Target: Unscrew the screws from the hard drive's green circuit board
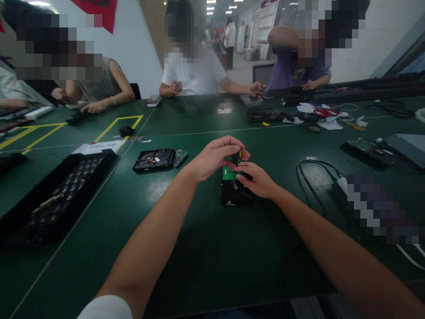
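A hard drive [229,195] with a green circuit board [228,173] on its upper face lies on the table in front of me. My left hand [221,155] is curled round the dark handle of a screwdriver [236,157] with a yellow band, held upright over the board. From the right, my right hand [257,179] reaches over the drive, its thumb and forefinger closed at the screwdriver's lower end. The tip is hidden by the fingers.
Left of the drive lie another hard drive [154,159] and a loose circuit board [181,157]. A long black tray [66,190] stands farther left. To the right are a black cable [310,181] and another drive [368,150]. Several people sit across the green table [199,266].
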Tool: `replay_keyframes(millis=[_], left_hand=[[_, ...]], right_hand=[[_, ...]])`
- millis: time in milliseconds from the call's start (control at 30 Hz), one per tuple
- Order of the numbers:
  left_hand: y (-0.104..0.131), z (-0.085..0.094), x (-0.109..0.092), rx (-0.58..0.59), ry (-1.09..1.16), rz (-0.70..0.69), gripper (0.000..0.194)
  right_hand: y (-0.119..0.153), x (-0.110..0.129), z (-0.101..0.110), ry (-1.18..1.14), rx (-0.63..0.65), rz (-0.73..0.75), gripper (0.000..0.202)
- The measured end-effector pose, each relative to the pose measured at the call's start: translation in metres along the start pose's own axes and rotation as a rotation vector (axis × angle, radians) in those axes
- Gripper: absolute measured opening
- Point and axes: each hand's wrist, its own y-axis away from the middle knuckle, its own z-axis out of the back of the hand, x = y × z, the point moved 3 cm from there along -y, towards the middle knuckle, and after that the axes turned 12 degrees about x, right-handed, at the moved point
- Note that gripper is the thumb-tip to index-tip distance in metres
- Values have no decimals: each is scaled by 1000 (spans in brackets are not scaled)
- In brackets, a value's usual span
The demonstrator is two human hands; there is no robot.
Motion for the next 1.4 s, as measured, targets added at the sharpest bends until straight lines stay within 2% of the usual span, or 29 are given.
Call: replay_keyframes(millis=[67, 267, 433, 600, 800, 1067, 1233, 1400], left_hand=[[-1, -1, -1, 0, -3, 4, 15], [0, 8, -2, -131, -55, 10, 20], [0, 8, -1, -126, 13, -29, 16], [-1, 7, 2, -113, -121, -9, 32], [0, 11, 1, -156, -210, -24, 26], [-1, 2, 1, -97, -117, -11, 29], [0, 3, 1, -109, -62, -10, 26], [1, -1, 0, -26, -30, -15, 25]], right_hand=[[0, -1, -1, 5, 5, 2, 34], [-1, -1, -1, 8, 19, -6, 31], [0, -1, -1, -3, -3, 1, 32], [0, -3, -1, 5, 25, -4, 32], [0, -4, -1, 2, 19, -11, 32], [0, -3, -1, 5, 2, -1, 33], [0, -3, -1, 6, -9, -7, 34], [-1, -2, -1, 4, -15, 1, 33]])
